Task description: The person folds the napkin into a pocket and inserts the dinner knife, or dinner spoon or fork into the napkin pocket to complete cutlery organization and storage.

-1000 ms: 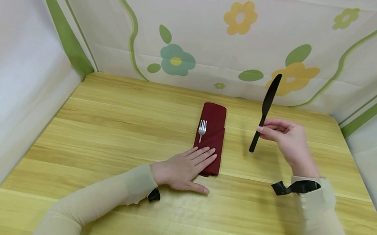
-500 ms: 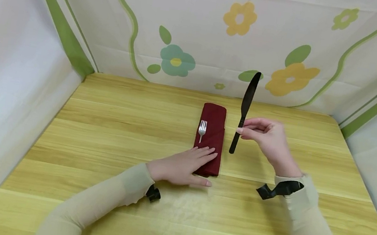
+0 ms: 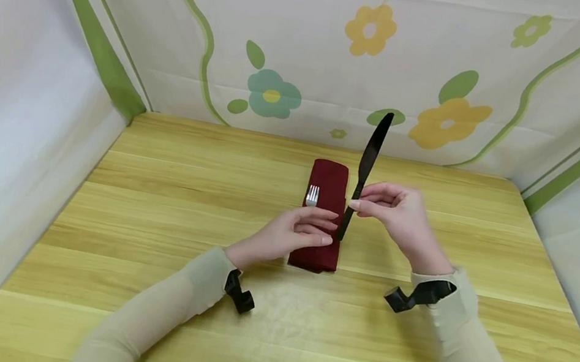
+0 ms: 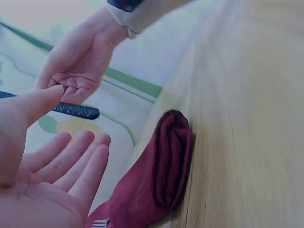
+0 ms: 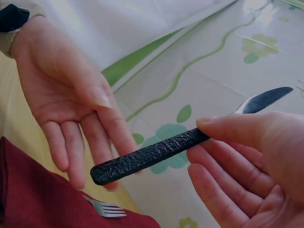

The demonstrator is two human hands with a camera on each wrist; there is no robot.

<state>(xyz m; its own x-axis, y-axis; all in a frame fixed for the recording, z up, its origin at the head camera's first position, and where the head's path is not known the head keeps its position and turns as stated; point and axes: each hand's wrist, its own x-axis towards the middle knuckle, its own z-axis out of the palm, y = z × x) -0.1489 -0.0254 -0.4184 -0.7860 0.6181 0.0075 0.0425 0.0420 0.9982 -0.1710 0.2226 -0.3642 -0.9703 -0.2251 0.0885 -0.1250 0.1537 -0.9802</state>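
My right hand [image 3: 398,221] pinches a black table knife [image 3: 373,149] by its textured handle [image 5: 152,154], between thumb and fingertips. The blade points up and away, above the table. My left hand [image 3: 288,233] hovers over a folded dark red napkin [image 3: 329,177], thumb and fingers apart with nothing between them. In the left wrist view its fingers [image 4: 71,161] are nearly straight, close to the knife's handle end. A silver fork [image 3: 312,195] lies in the napkin, only its tined head showing; the rest is hidden by the hand and the cloth.
The wooden table [image 3: 202,175] reaches back to a white curtain [image 3: 320,43] printed with flowers and green lines. More white cloth [image 3: 16,105] hangs along the left side, and again on the right. Black camera straps [image 3: 421,295] sit on both wrists.
My right hand has carried the knife leftward to the napkin's right edge. My left hand has lifted off the napkin, turning with its thumb upward; the fork and napkin lie where they were.
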